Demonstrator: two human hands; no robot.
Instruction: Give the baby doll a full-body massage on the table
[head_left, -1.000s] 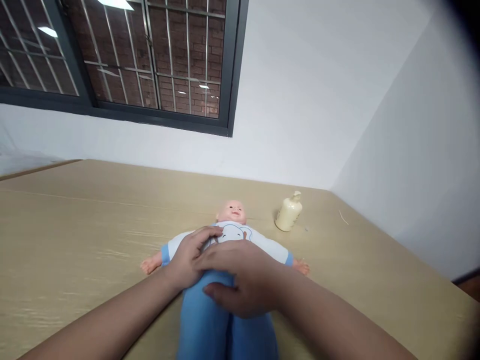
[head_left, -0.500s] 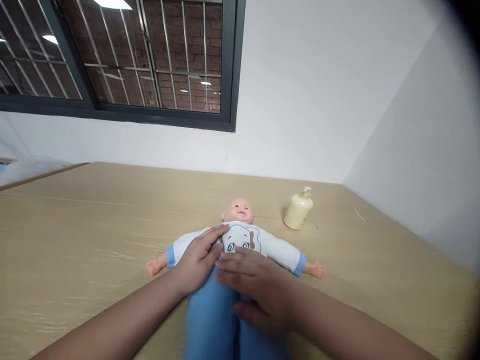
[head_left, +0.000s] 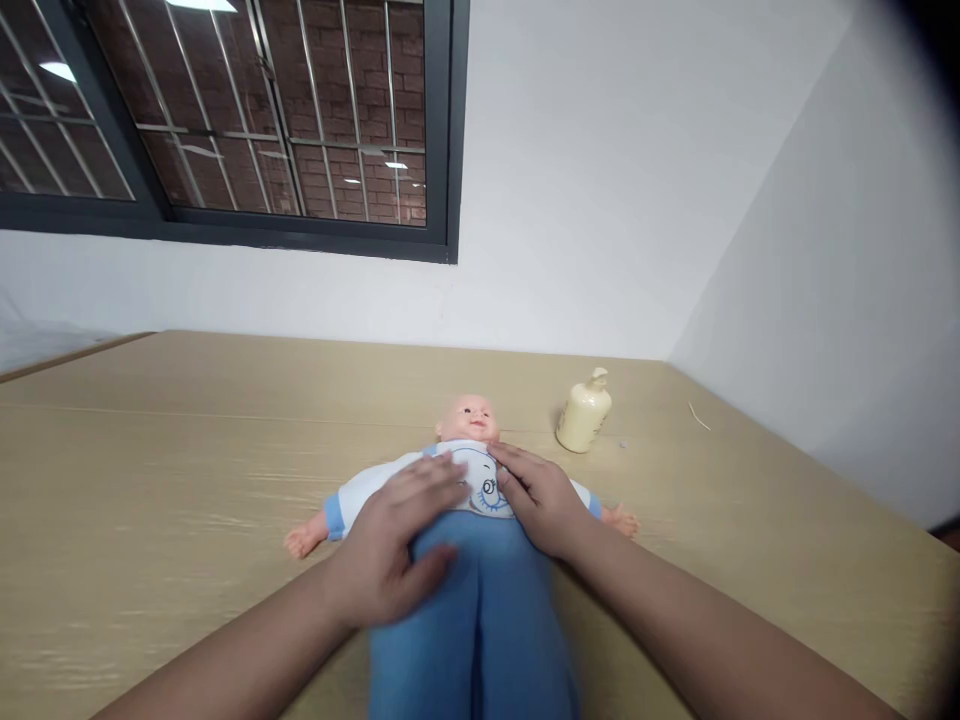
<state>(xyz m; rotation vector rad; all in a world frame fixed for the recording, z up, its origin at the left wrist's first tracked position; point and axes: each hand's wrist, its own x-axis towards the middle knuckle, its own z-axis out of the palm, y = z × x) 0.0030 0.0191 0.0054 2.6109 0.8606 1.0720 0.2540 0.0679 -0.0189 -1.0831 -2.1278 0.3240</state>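
Note:
A baby doll (head_left: 466,418) lies on its back with its head away from me and its arms spread. It wears a white top (head_left: 480,470) with blue cuffs and a cartoon face print, and blue trousers (head_left: 450,600). My left hand (head_left: 401,530), slightly blurred, is over the left side of the doll's belly, fingers stretched out and thumb apart; whether it touches is unclear. On the right side of the chest, my right hand (head_left: 541,498) lies flat with fingers extended, covering part of the print. Neither hand grips anything.
A cream pump bottle (head_left: 583,415) stands on the wood-coloured tabletop (head_left: 187,450), right of the doll's head. Farther right lies a thin pale strip (head_left: 699,416). White walls (head_left: 585,200) and a barred window (head_left: 300,120) rise behind.
My right hand has moved up from the doll's waist to the right side of its chest. My left hand has slid down towards the belly, its thumb now apart. The view has shifted slightly.

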